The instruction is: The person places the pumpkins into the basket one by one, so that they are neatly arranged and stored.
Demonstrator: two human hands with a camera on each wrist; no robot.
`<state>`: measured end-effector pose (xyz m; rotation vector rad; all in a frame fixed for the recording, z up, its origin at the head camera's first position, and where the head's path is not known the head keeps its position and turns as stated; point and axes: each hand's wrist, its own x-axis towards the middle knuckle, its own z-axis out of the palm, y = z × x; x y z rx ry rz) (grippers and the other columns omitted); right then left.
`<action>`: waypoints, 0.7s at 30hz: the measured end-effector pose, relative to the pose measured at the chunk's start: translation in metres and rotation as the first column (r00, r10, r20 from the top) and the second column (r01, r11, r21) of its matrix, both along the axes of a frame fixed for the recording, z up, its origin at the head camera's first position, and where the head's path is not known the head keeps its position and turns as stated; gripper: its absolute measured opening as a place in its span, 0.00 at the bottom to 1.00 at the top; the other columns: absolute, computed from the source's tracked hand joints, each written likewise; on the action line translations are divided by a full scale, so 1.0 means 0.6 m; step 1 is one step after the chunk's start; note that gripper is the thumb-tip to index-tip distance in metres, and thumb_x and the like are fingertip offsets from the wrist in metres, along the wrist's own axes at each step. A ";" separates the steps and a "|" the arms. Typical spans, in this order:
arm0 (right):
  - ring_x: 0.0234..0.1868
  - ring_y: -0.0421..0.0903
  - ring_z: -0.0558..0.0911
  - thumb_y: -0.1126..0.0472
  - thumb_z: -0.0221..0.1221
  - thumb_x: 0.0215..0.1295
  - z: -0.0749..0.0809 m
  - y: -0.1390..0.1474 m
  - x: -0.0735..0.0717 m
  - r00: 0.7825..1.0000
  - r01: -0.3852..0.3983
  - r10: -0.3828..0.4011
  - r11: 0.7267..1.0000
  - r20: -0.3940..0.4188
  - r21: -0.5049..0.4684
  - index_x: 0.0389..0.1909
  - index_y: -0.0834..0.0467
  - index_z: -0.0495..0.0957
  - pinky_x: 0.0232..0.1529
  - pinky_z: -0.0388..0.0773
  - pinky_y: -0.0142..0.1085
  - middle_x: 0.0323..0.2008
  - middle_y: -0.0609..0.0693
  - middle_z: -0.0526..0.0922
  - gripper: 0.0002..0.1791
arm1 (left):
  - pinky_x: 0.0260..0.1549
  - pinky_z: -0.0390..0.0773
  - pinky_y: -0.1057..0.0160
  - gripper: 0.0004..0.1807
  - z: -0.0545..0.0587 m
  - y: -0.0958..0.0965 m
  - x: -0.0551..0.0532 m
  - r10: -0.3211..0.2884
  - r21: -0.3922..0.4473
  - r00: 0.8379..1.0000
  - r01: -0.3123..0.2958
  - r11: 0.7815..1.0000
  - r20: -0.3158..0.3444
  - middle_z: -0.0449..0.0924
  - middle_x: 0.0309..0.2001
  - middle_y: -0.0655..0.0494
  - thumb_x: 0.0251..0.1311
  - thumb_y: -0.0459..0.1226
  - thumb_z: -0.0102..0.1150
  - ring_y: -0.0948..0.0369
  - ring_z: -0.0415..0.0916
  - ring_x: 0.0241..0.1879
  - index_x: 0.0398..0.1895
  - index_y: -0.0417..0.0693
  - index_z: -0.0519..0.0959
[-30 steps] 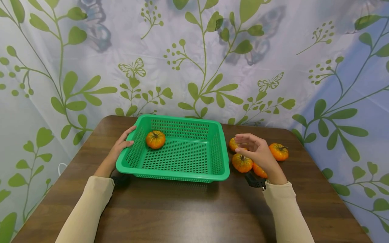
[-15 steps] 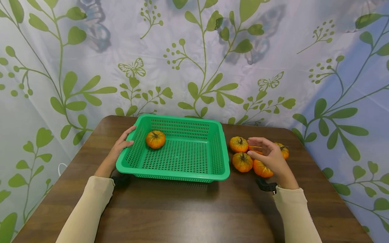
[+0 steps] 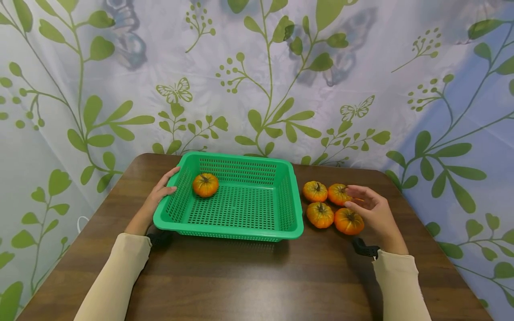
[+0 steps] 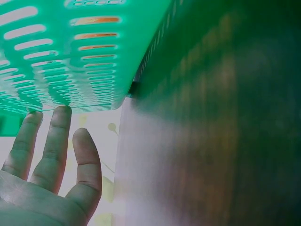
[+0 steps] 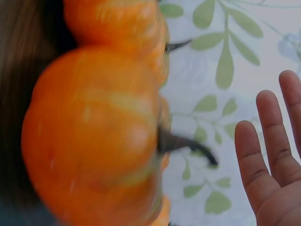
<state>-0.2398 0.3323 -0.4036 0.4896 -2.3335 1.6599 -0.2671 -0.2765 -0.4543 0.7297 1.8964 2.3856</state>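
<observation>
My left hand (image 3: 154, 194) rests at the left rim of a green plastic basket (image 3: 237, 233); in the left wrist view straight fingers (image 4: 56, 136) meet its slotted outer wall. One small orange pumpkin (image 3: 205, 185) lies inside, at the left. My right hand (image 3: 375, 214) is over the right end of a pumpkin group, fingers loosely bent and holding nothing. Closest to it are a front pumpkin (image 3: 349, 221) and a back pumpkin (image 3: 338, 194); orange also shows behind its fingers. In the right wrist view a large-looking pumpkin (image 5: 94, 136) with a dark curved stem stands beside the spread fingers.
Between the basket and the right hand are two more pumpkins, one at the back (image 3: 315, 191) and one in front (image 3: 320, 215). Everything stands on a dark wooden table (image 3: 241, 281). A leaf-patterned cloth (image 3: 257, 89) hangs close behind its far edge.
My right hand has moved right and slightly toward me across the pumpkins, uncovering those nearer the basket. The left hand, basket and the pumpkin inside have stayed in place.
</observation>
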 end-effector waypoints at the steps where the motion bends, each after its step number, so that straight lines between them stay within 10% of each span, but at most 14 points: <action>1: 0.55 0.34 0.83 0.75 0.65 0.71 -0.002 0.006 0.000 1.000 0.003 -0.003 1.000 0.019 -0.005 0.65 0.68 0.80 0.52 0.79 0.23 0.54 0.34 0.87 0.22 | 0.52 0.82 0.68 0.34 -0.001 0.000 -0.001 -0.005 0.009 1.000 0.005 1.000 -0.002 0.76 0.67 0.66 0.76 0.27 0.39 0.66 0.79 0.59 0.76 0.68 0.71; 21: 0.56 0.36 0.83 0.71 0.64 0.75 -0.048 0.072 -0.001 0.971 -0.011 0.027 0.997 0.237 -0.071 0.67 0.64 0.79 0.52 0.80 0.24 0.54 0.34 0.85 0.21 | 0.49 0.81 0.70 0.35 -0.004 0.000 -0.008 -0.004 0.041 1.000 0.005 0.999 -0.029 0.78 0.64 0.66 0.74 0.25 0.39 0.67 0.80 0.57 0.73 0.68 0.74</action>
